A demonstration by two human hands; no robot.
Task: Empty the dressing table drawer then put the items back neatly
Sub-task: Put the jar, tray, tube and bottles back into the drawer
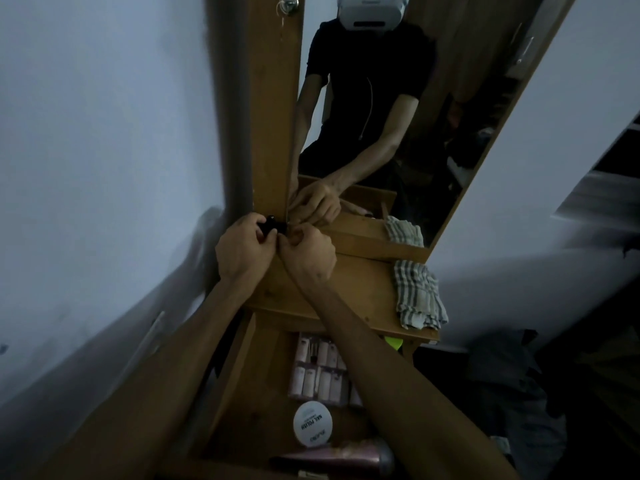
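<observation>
Both hands are at the back left corner of the wooden dressing table top [349, 289], close to the mirror. My left hand [244, 251] grips a small black object [272, 227]. My right hand [308, 254] is curled beside it, fingertips at the same object; what it pinches is hidden. Below, the open drawer [239, 372] holds a pack of pale pink tubes [320, 370], a round white nail polish tub [312, 424] and a dark pink bottle [346, 460] lying near the front.
A checked cloth [417, 294] lies on the right side of the table top. The tall mirror [398, 116] reflects me and my hands. A wall stands at the left, dark clutter on the floor at the right [512, 393].
</observation>
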